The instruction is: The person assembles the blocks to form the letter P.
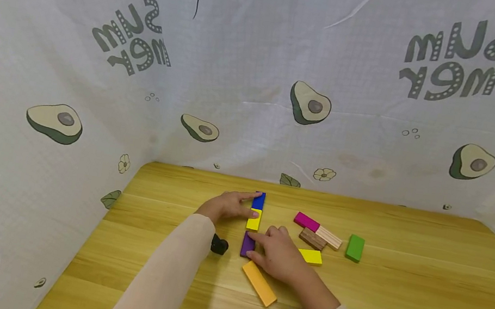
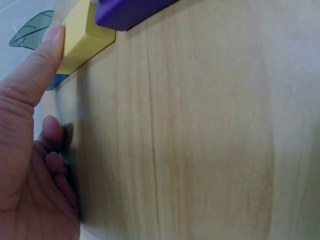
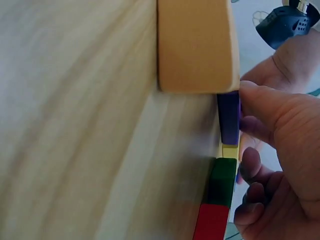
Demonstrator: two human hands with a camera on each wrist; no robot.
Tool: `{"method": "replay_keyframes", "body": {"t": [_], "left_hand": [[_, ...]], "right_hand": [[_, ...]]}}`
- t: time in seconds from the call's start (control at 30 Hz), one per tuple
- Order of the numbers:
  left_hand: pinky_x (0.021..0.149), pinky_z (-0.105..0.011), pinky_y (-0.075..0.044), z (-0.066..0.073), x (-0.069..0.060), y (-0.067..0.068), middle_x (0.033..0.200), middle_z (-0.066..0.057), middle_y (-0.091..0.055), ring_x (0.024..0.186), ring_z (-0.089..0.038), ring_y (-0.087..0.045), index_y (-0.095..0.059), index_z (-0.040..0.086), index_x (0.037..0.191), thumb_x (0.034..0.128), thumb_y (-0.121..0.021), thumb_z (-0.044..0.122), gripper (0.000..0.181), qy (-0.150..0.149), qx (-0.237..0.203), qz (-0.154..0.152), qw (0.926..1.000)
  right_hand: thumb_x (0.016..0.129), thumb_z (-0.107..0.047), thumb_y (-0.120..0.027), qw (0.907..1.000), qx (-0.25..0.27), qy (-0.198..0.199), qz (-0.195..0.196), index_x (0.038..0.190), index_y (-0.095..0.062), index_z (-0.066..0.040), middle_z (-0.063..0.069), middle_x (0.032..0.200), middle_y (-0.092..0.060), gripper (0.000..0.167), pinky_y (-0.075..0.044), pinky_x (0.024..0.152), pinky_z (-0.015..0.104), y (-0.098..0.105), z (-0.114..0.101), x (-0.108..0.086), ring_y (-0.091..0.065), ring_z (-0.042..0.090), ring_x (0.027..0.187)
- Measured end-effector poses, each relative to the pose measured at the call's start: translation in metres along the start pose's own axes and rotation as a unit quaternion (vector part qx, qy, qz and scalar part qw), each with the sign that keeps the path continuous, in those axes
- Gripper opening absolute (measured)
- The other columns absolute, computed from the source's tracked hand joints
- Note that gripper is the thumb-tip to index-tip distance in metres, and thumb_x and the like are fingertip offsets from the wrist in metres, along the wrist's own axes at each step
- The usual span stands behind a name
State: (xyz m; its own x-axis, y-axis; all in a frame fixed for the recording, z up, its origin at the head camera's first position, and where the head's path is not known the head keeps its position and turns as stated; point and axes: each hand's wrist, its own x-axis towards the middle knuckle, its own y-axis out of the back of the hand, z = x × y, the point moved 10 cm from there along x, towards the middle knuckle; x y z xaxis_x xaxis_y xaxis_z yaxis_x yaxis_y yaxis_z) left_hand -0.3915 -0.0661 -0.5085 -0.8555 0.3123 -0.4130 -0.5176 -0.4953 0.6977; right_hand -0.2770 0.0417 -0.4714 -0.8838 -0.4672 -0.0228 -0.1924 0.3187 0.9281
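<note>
A blue block (image 1: 259,201) and a yellow block (image 1: 253,223) lie end to end. My left hand (image 1: 229,206) touches them, its index fingertip on the blue one and its thumb on the yellow one; the thumb looks straight in the left wrist view. Just nearer, a purple block (image 1: 248,246) lies in nearly the same line, a small gap from the yellow one. My right hand (image 1: 281,255) pinches the purple block between index finger and thumb, near its two ends. An orange block (image 1: 259,283) lies slantwise close below it.
Right of my hands lie magenta (image 1: 307,221), striped light wood (image 1: 329,238), dark brown (image 1: 312,239), green (image 1: 354,248) and partly hidden yellow (image 1: 310,257) blocks. The right wrist view also shows a red block (image 3: 212,222). A printed cloth (image 1: 262,69) hangs behind the wooden table (image 1: 425,302).
</note>
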Motion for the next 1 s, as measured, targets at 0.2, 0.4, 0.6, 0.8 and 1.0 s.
{"method": "replay_keyframes", "body": {"t": [0.2, 0.4, 0.6, 0.8, 1.0], "left_hand": [[0.122, -0.066, -0.026, 0.0, 0.0, -0.001, 0.167, -0.007, -0.034, 0.155, -0.039, -0.028, -0.038, 0.054, 0.152, 0.0902, -0.071, 0.056, 0.071, 0.002, -0.004, -0.003, 1.0], [0.122, -0.067, -0.025, 0.0, -0.001, -0.001, 0.167, -0.007, -0.034, 0.155, -0.04, -0.027, -0.037, 0.053, 0.153, 0.0909, -0.071, 0.056, 0.07, -0.001, -0.003, -0.006, 1.0], [0.122, -0.067, -0.025, 0.001, -0.001, -0.001, 0.167, -0.007, -0.034, 0.155, -0.04, -0.027, -0.037, 0.053, 0.153, 0.0915, -0.071, 0.055, 0.07, -0.002, -0.006, -0.008, 0.9999], [0.122, -0.067, -0.025, 0.001, -0.002, -0.001, 0.167, -0.007, -0.034, 0.155, -0.04, -0.027, -0.036, 0.054, 0.153, 0.091, -0.07, 0.056, 0.071, -0.002, -0.008, -0.01, 0.9999], [0.123, -0.066, -0.024, 0.001, -0.001, -0.001, 0.167, -0.006, -0.034, 0.156, -0.039, -0.027, -0.037, 0.053, 0.153, 0.0914, -0.07, 0.056, 0.07, -0.001, -0.009, -0.013, 0.9999]], "right_hand": [[0.095, -0.041, -0.072, 0.9997, -0.016, -0.007, 0.017, 0.136, -0.068, -0.021, 0.0, 0.09, -0.056, 0.045, -0.033, 0.07, 0.027, 0.0, 0.0, 0.002, -0.039, 0.017, 0.084], [0.096, -0.041, -0.071, 0.9997, -0.012, -0.015, 0.017, 0.136, -0.068, -0.022, -0.001, 0.09, -0.057, 0.045, -0.032, 0.069, 0.027, -0.002, 0.002, 0.004, -0.039, 0.017, 0.082], [0.096, -0.042, -0.07, 0.9997, -0.01, -0.01, 0.021, 0.137, -0.067, -0.022, -0.002, 0.089, -0.055, 0.045, -0.032, 0.069, 0.027, -0.001, 0.002, 0.004, -0.038, 0.016, 0.083], [0.096, -0.041, -0.07, 0.9992, 0.012, -0.024, 0.03, 0.137, -0.065, -0.02, -0.001, 0.094, -0.056, 0.046, -0.039, 0.071, 0.028, 0.004, 0.01, -0.001, -0.041, 0.017, 0.087], [0.095, -0.04, -0.073, 0.999, 0.02, -0.024, 0.032, 0.135, -0.065, -0.02, -0.001, 0.095, -0.056, 0.046, -0.039, 0.071, 0.029, 0.009, 0.015, -0.008, -0.041, 0.017, 0.087]]}}
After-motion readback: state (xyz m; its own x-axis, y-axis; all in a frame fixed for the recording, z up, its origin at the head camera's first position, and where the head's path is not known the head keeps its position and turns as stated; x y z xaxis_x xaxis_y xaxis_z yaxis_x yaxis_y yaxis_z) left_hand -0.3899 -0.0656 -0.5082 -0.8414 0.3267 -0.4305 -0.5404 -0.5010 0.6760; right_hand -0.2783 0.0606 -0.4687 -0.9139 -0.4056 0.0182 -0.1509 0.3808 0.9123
